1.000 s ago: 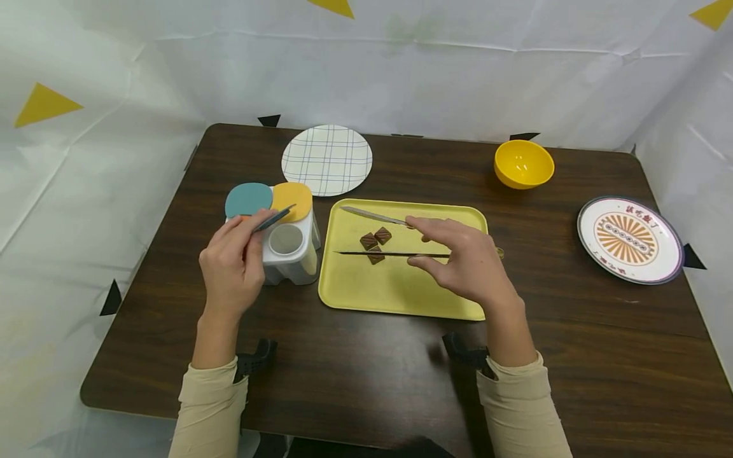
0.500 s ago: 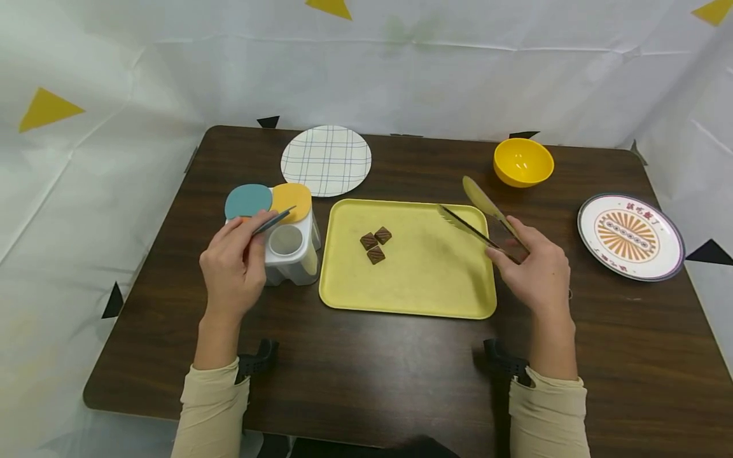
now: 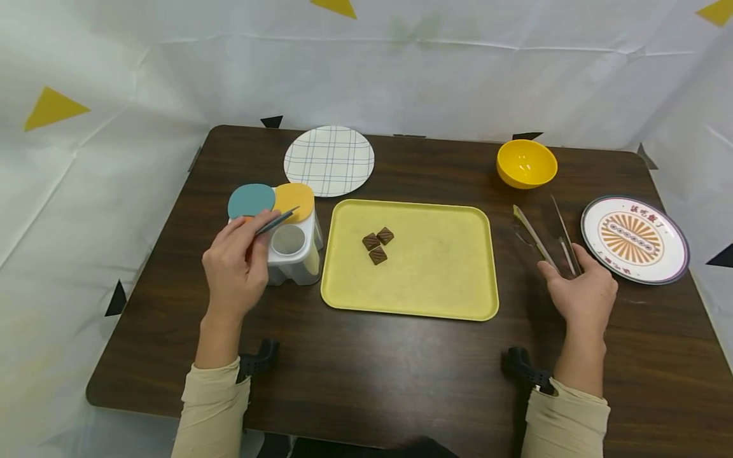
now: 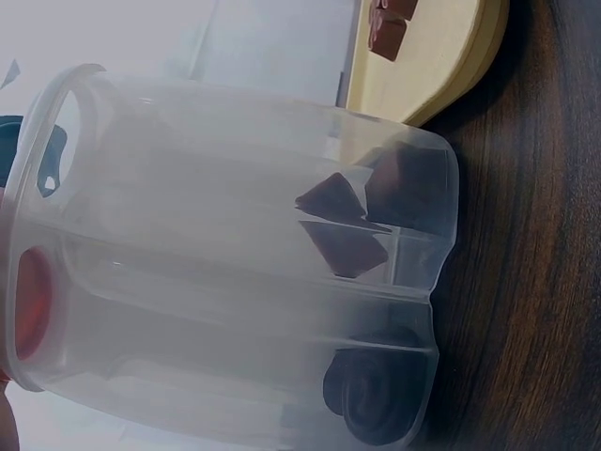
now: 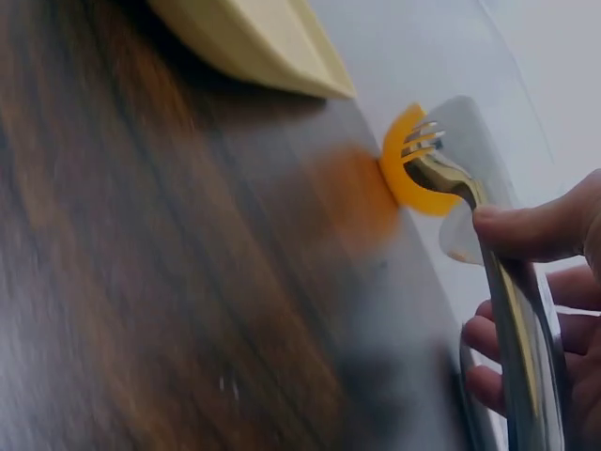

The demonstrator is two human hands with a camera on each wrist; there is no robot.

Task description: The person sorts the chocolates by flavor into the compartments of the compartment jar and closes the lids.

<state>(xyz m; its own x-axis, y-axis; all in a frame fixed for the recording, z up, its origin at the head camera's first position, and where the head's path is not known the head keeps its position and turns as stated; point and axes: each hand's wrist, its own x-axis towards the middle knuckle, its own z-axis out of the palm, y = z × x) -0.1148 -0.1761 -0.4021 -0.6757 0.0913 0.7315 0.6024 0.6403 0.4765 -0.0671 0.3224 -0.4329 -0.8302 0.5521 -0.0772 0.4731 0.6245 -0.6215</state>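
Observation:
My left hand (image 3: 235, 267) pinches a blue-grey lid (image 3: 276, 220), seen edge-on above a white canister (image 3: 294, 259) with one round opening uncovered. In the left wrist view the canister's translucent wall (image 4: 207, 188) shows dark chocolates (image 4: 346, 249) at the bottom, one with a swirled top (image 4: 380, 395). My right hand (image 3: 586, 292) holds metal tongs (image 3: 538, 235) between thumb and fingers, their two arms spread, over the table left of the printed plate. The right wrist view shows fork-like tines (image 5: 424, 141) on one arm. Several brown chocolates (image 3: 378, 256) lie on the yellow tray (image 3: 441, 280).
A teal lid (image 3: 251, 200) and a yellow lid (image 3: 294, 201) cover other canister openings. Behind stands a checked plate (image 3: 329, 159). At the right are a yellow bowl (image 3: 527, 164) and a printed plate (image 3: 635, 238). A pale sheet backs the dark wooden table (image 3: 366, 369).
My right hand has carried the tongs rightward from over the tray to the table beside the printed plate. The chocolates stay on the tray, and my left hand keeps its place at the canister.

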